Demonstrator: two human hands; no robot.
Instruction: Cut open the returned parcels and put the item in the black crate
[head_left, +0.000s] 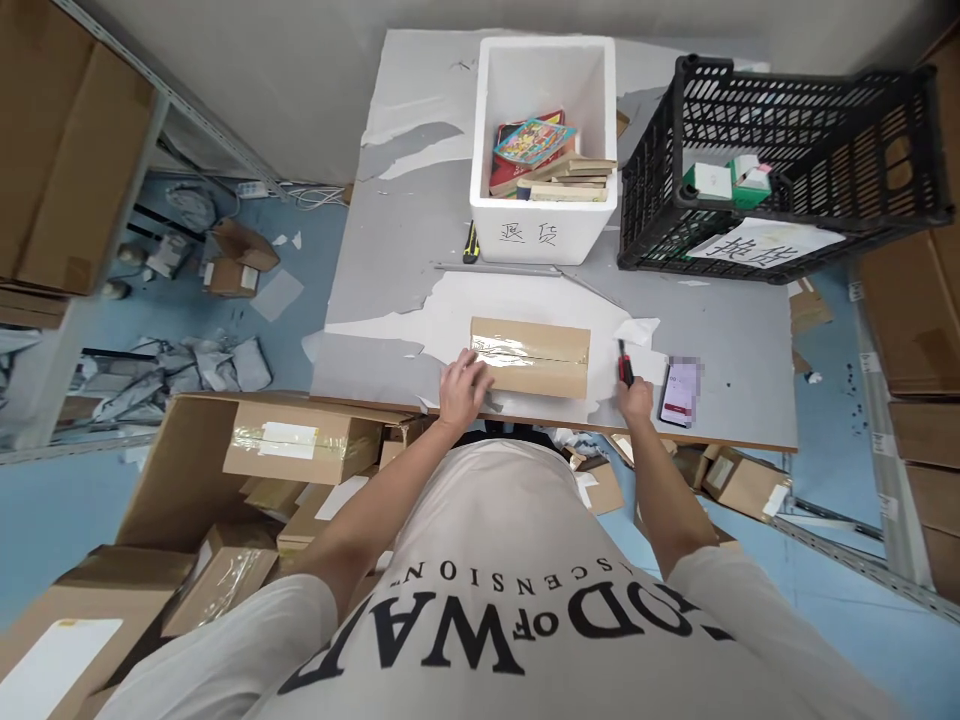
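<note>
In front of me lies a brown cardboard box on its side lengthwise, with shiny clear tape along its top seam. At the box's left end is my left hand, its fingers spread and resting against the near left corner. My right hand is closed around a red and black box cutter, which points away from me, to the right of the box and apart from it. A crumpled white paper scrap lies just beyond the cutter. Beside my right hand is a phone with its screen lit.
A white foam box with books stands at the table's back. Next to it is a black plastic crate holding small green-and-white boxes. A yellow and black cutter lies by the foam box. Cartons are piled at the left below the table.
</note>
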